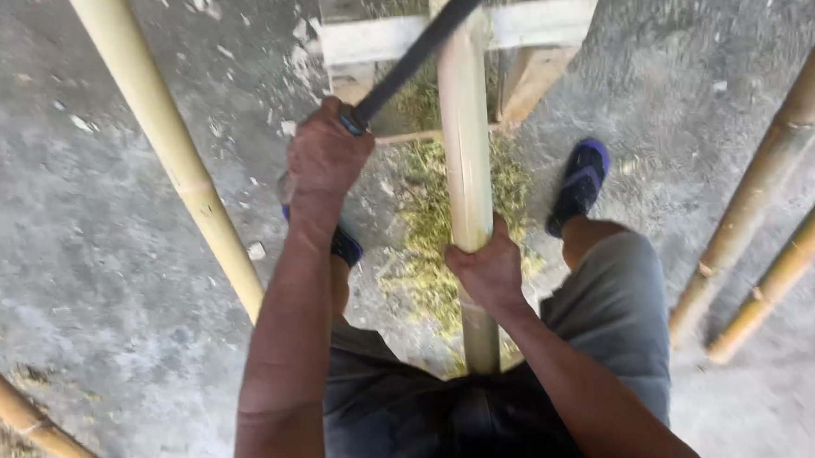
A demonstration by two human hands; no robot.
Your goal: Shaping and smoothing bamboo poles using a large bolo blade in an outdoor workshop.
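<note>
– Two hands, both busy? What are the fingers doing?

– The left hand has its fingers clenched around the handle of a long dark blade, which slants up to the right across the pole. The right hand has its fingers wrapped around a pale bamboo pole, gripping it low down.

– Where does that pole lie?

– It runs straight away from the person, between the knees, with its far end resting on a rough wooden stand. The blade crosses over it near that stand.

– And below?

– A heap of greenish shavings lies on the concrete floor under the pole, between two feet in dark blue shoes. The person wears grey shorts.

– Anything further out?

– More bamboo: one long pole leaning at the left, another at the lower left corner, and two poles lying side by side at the right.
</note>
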